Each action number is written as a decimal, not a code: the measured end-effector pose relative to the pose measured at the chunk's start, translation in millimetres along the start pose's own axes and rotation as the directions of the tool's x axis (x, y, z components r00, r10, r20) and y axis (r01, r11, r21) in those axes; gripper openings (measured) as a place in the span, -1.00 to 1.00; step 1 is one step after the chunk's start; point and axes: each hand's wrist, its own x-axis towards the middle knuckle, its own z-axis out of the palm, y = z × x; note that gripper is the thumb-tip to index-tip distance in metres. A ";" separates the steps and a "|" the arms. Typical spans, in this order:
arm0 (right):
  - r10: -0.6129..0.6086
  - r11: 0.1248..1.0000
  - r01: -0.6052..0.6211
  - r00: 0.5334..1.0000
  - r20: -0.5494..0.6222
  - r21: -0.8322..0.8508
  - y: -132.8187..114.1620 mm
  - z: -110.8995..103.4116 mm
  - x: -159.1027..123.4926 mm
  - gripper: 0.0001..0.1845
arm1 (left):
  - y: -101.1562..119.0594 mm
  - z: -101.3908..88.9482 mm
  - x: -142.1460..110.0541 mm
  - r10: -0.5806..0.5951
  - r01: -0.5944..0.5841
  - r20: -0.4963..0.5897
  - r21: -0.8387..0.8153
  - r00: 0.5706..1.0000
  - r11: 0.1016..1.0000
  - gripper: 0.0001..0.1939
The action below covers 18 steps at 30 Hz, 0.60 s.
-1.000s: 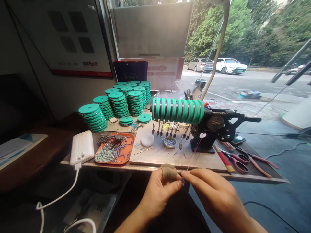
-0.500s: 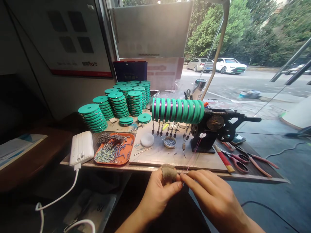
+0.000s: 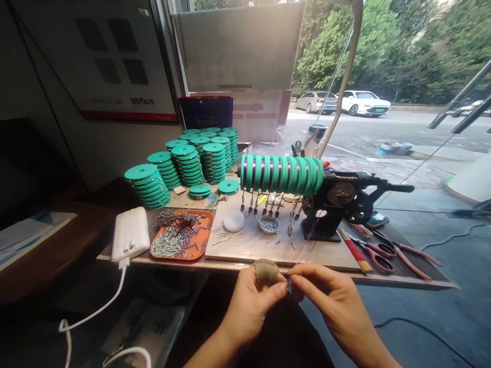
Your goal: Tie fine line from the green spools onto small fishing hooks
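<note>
My left hand [image 3: 255, 296], with a tan cloth band [image 3: 266, 271] round its index finger, is closed in a pinch at the bench's front edge. At its fingertips a tiny shiny piece [image 3: 288, 284] just shows, too small to name. Close beside it, thumb and index finger of my right hand [image 3: 330, 294] are pinched together; what they hold is hidden. A thin pink line [image 3: 305, 248] runs down from the black hand-cranked winder [image 3: 339, 197] towards my fingers. Green foam spools [image 3: 282, 174] wound with purple line sit on its shaft, small metal fittings [image 3: 271, 212] dangling below.
Stacks of green spools [image 3: 187, 163] stand at the back left. An orange tray [image 3: 209, 237] of small parts, a white power bank [image 3: 130, 232] and a small cup of grey pellets [image 3: 269, 225] lie nearer. Scissors [image 3: 378, 250] and pliers [image 3: 412, 255] rest at right.
My right hand has turned and its fingers have drawn into a raised pinch beside the left fingertips. My left hand has stayed almost in place.
</note>
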 end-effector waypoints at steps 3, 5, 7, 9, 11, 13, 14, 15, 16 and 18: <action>0.059 0.997 -0.059 0.998 0.002 0.050 0.0 -0.4 2.6 -0.82 | -0.8 -1.7 -0.6 -0.040 0.041 -0.026 0.024 0.999 0.999 -0.90; 0.083 0.995 -0.085 0.996 0.037 0.058 -0.6 -2.7 4.2 -0.82 | -2.0 -3.7 -0.8 -0.077 0.079 -0.037 0.060 0.996 0.995 -0.94; 0.086 0.994 -0.091 0.992 0.095 0.056 -2.3 -5.1 5.9 -0.82 | -2.9 -5.1 -0.8 -0.101 0.105 -0.045 0.083 0.994 0.991 -0.91; 0.080 0.995 -0.087 0.986 0.147 0.042 -4.7 -6.8 7.4 -0.82 | -3.1 -5.5 -0.6 -0.108 0.113 -0.055 0.086 0.993 0.990 -0.89; 0.077 0.997 -0.080 0.980 0.186 0.009 -6.7 -7.7 8.3 -0.82 | -2.8 -4.9 -0.5 -0.113 0.118 -0.061 0.078 0.992 0.990 -0.88; 0.072 0.997 -0.069 0.976 0.204 -0.023 -7.9 -8.3 8.9 -0.82 | -2.4 -4.0 -0.7 -0.115 0.120 -0.066 0.081 0.991 0.989 -0.87; 0.066 0.998 -0.060 0.975 0.210 -0.036 -8.1 -8.6 9.1 -0.82 | -2.4 -3.6 -0.9 -0.116 0.122 -0.068 0.084 0.991 0.989 -0.86; 0.058 0.998 -0.049 0.974 0.217 -0.046 -8.1 -8.8 9.4 -0.83 | -2.4 -3.4 -1.1 -0.117 0.123 -0.069 0.088 0.991 0.989 -0.86; 0.053 0.998 -0.043 0.972 0.227 -0.052 -8.1 -9.0 9.8 -0.84 | -2.7 -3.4 -1.1 -0.116 0.122 -0.069 0.090 0.991 0.988 -0.86; 0.057 0.997 -0.043 0.966 0.254 -0.061 -8.1 -9.5 11.0 -0.86 | -3.9 -4.0 -0.8 -0.106 0.112 -0.066 0.090 0.992 0.990 -0.85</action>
